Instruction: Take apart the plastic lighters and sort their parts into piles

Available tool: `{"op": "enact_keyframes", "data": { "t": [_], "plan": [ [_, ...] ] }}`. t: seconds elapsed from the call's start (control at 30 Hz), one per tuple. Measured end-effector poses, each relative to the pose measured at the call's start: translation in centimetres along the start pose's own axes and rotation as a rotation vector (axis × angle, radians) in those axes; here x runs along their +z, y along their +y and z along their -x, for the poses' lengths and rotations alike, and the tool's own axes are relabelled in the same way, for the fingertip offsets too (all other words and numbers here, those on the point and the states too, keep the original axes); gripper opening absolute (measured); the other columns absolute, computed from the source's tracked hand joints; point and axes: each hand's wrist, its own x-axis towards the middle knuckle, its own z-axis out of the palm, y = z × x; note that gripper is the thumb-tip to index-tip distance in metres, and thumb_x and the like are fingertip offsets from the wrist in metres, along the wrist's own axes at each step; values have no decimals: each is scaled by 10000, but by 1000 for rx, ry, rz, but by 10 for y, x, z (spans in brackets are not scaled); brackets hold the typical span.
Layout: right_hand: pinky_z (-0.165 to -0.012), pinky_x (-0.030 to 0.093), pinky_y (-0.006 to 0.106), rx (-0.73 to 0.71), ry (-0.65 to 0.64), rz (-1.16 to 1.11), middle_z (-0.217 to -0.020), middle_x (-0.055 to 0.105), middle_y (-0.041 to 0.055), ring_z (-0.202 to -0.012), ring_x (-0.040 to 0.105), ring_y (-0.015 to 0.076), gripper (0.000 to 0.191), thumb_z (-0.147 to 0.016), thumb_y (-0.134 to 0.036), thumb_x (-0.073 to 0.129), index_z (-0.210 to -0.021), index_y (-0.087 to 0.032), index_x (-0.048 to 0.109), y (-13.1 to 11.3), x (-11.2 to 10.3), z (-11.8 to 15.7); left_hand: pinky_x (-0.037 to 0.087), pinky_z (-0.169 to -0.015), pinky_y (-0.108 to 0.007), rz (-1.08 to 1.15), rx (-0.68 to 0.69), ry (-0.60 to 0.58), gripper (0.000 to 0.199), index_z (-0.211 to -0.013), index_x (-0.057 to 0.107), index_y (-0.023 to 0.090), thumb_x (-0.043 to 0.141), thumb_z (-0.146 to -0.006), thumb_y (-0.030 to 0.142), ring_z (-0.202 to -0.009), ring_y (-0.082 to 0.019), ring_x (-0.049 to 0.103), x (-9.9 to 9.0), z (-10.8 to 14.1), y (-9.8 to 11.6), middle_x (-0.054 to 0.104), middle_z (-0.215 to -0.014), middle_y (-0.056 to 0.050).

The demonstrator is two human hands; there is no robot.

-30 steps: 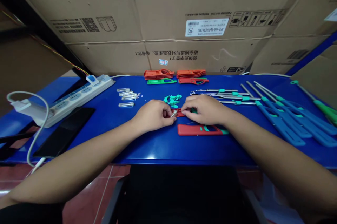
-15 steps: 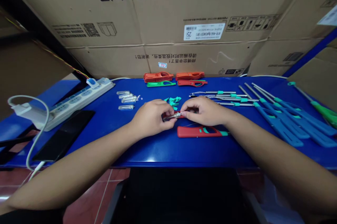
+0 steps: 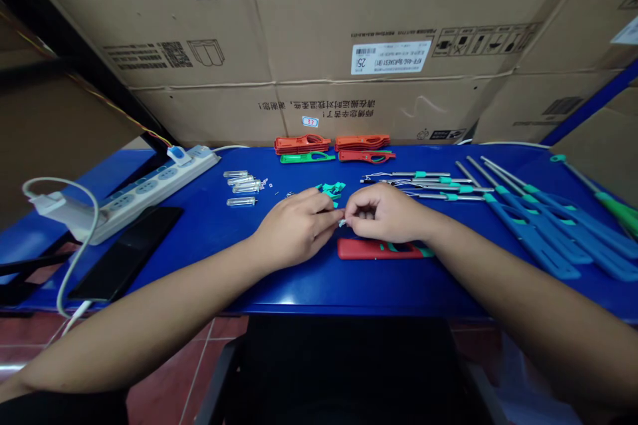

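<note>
My left hand [image 3: 296, 229] is closed, back up, over the clear lighter fuel tank, which its fingers now hide. A small white piece [image 3: 342, 222] shows between the fingertips of both hands. My right hand [image 3: 381, 212] pinches at that piece with thumb and forefinger, the other fingers curled. Just below the hands lies a red lighter shell [image 3: 361, 249] with a teal trigger, partly behind my right hand. Behind the fingers sits a small heap of teal plastic parts [image 3: 333, 189]. Several clear fuel tanks [image 3: 242, 201] lie to the left, small white bits beside them.
Orange and red shell halves [image 3: 302, 144] are stacked at the back, with a green half [image 3: 308, 157] in front. Metal lighter tubes [image 3: 421, 175] and blue long lighters [image 3: 535, 235] lie right. A power strip [image 3: 154, 189] and black phone [image 3: 127, 253] occupy the left.
My left hand has turned over and its fingers have reached right to meet my right fingertips, covering the clear tank that showed before. The view has shifted slightly.
</note>
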Motion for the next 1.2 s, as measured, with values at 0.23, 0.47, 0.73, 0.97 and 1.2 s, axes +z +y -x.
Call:
{"op": "enact_keyframes", "data": {
  "t": [0.23,0.47,0.73,0.97,1.2],
  "plan": [
    [-561,398,231,-190,229,121,-605,584,-31,-578,522,102,112,-728,-145,604,-625,-186,617,-9,-10,1,549,-746,-318,6,83,228,245,-1155,667,169,543,-951,113,-822,-165,603,-21,5,15,680,-896,-54],
    [-656,447,272,-276,40,445,-789,707,25,-688,611,133,170,-851,-236,584,-803,-186,738,-21,-26,-33,578,-777,-371,-193,-147,-182,203,-1094,720,164,565,-965,187,-877,-229,657,-39,49,3,712,-973,-97],
    [-627,387,306,-200,-106,791,-968,759,52,-895,655,221,227,-825,-261,601,-923,-224,802,-12,22,-147,559,-877,-412,-259,-341,-436,289,-1204,709,175,533,-983,233,-958,-260,669,-55,96,-60,721,-1072,-121],
    [-699,445,286,-214,-156,734,-954,763,63,-883,662,211,190,-818,-235,635,-909,-199,798,1,43,-198,558,-870,-396,-287,-322,-483,360,-1247,681,119,429,-993,153,-935,-246,663,-61,106,-68,706,-1096,-151],
    [-827,500,241,-167,-175,572,-1075,753,87,-918,674,166,264,-840,-161,641,-1067,-144,774,9,49,-211,559,-855,-383,-266,-265,-326,330,-1176,711,166,434,-1022,257,-915,-223,665,-60,108,-76,717,-1025,-115]
  ]
}}
